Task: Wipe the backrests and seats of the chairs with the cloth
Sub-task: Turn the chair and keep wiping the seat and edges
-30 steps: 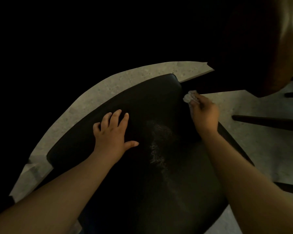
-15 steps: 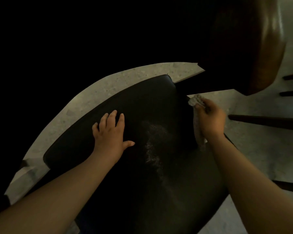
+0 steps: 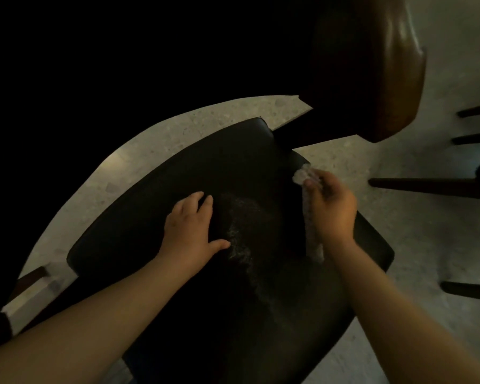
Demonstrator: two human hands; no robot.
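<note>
Closest in: two bare forearms, reaching up from the bottom edge over a black padded seat [image 3: 178, 187]. On the left hand [image 3: 190, 227], straight fingers and a spread thumb, laid flat on the upholstery and holding nothing; probably bracing the chair against the push of the wiping. Just right of it, a pale, dusty-looking smear on the seat's middle, likely a patch in need of the cloth. On the right hand [image 3: 331, 210], fingers curled round a crumpled pale cloth [image 3: 302, 175], bunched past the knuckles and trailing in a strip under the wrist, down against the seat's right side near the rear corner. Seems gathered so for firm pressure on a narrow band along that edge. Beyond, a curved brown wooden backrest [image 3: 391, 67], rising over the rear of the seat, apart from the cloth. Farther right, dark legs [image 3: 427, 185] of another chair over the speckled floor [image 3: 413, 245].

Hard to make out: the right fingers, smeared by motion blur, so no count of those on the cloth. Lost in blackness: the whole upper left and the backrest's inner face. Cut off below: the seat's near edge.
</note>
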